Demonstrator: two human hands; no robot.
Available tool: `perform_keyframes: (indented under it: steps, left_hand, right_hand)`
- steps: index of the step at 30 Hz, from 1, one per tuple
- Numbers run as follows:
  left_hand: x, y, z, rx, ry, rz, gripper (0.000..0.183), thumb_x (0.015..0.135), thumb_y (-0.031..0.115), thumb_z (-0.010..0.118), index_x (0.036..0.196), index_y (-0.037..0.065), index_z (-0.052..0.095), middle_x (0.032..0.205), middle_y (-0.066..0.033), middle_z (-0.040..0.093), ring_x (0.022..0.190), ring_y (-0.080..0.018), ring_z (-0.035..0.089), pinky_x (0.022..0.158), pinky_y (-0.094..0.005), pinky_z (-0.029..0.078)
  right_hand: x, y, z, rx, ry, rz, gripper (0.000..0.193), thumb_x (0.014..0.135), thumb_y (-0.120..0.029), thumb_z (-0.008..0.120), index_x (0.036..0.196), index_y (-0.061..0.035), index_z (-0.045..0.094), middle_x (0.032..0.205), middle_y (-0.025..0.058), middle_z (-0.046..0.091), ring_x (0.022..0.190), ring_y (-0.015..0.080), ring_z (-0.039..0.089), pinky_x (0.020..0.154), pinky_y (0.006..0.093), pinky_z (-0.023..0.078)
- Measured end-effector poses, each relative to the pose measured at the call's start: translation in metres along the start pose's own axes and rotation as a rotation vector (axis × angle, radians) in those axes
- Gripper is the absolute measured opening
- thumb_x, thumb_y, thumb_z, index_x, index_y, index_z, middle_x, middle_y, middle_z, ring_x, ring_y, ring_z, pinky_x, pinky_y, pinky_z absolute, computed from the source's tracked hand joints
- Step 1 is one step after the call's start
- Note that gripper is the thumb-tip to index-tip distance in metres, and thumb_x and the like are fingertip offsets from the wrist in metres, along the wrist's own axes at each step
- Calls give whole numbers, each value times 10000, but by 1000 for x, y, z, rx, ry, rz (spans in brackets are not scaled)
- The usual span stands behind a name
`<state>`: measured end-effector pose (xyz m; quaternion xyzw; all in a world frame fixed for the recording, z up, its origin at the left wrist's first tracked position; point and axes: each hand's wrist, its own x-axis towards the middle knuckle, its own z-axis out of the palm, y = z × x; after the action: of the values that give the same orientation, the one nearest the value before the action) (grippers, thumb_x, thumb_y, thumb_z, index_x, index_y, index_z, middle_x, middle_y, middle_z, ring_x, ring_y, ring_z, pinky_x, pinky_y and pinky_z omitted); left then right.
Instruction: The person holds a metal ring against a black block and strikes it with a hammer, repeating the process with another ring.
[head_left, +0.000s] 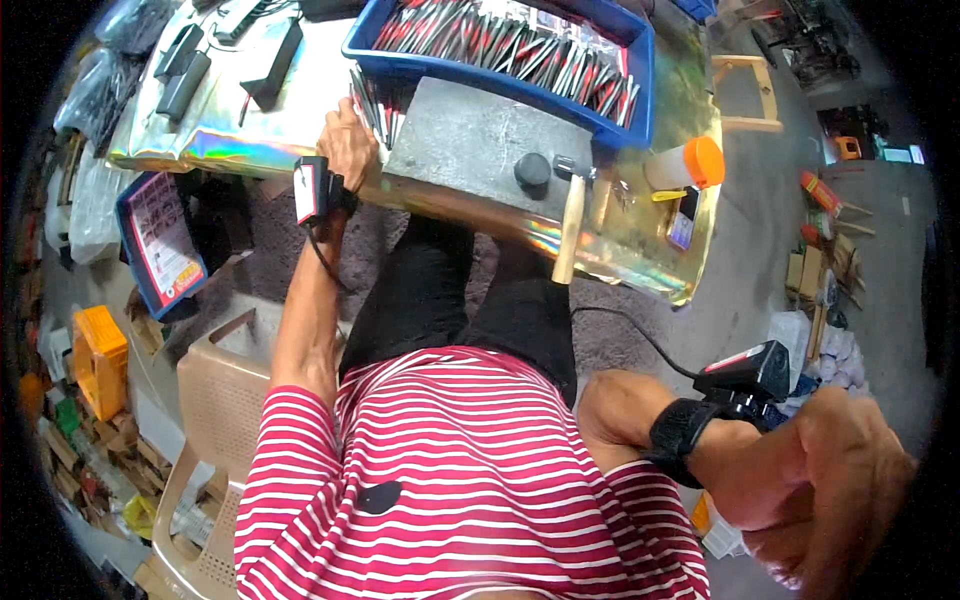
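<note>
My left hand [348, 145] rests at the table's near edge, fingers bent downward and somewhat apart, with no held thing visible. Right beside it lies a small bunch of thin metal tools with red and black handles [385, 115]. My right hand [835, 490] is raised close to the camera at the lower right, away from the table; its fingers are curled and their inner side is hidden. On the table a grey slab [470, 140] carries a round black piece [532, 172] and a hammer, its metal head [570, 166] on the slab and its wooden handle [570, 235] pointing toward me.
Behind the slab stands a blue tray [500, 72] full of similar tools. An orange-lidded jar [680, 165] stands at the right. Black boxes [275, 65] lie at the left on the shiny table cover [235, 145]. A plastic chair [225, 400] and orange crate [100, 360] are at left.
</note>
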<state>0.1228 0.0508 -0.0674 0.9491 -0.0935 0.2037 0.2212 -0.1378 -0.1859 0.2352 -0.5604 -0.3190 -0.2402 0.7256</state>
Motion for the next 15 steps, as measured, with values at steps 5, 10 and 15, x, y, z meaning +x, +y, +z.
perform_keyframes:
  steps: [5, 10, 15]
  left_hand:
    - [-2, 6, 3, 36, -51, -49, 243, 723, 75, 447, 955, 5, 425, 762, -228, 487, 668, -377, 526, 582, -452, 432]
    - [-2, 8, 10, 67, -142, -127, 242, 722, 64, 468, 950, -6, 433, 753, -218, 487, 653, -351, 539, 561, -428, 458]
    - [3, 0, 8, 79, -148, -92, 216, 722, 76, 474, 918, 3, 420, 778, -211, 492, 678, -352, 538, 562, -407, 461]
  right_hand:
    - [-16, 9, -3, -37, 34, 34, 77, 738, -11, 546, 681, -61, 537, 608, 67, 569, 503, 136, 538, 400, 236, 462]
    - [-24, 21, -7, -12, 55, 61, 61, 738, -14, 548, 700, -60, 536, 622, 71, 571, 520, 143, 543, 408, 243, 466]
    - [-18, 27, -9, 19, 58, 79, 47, 739, -18, 550, 719, -58, 534, 636, 74, 573, 537, 150, 547, 417, 251, 471]
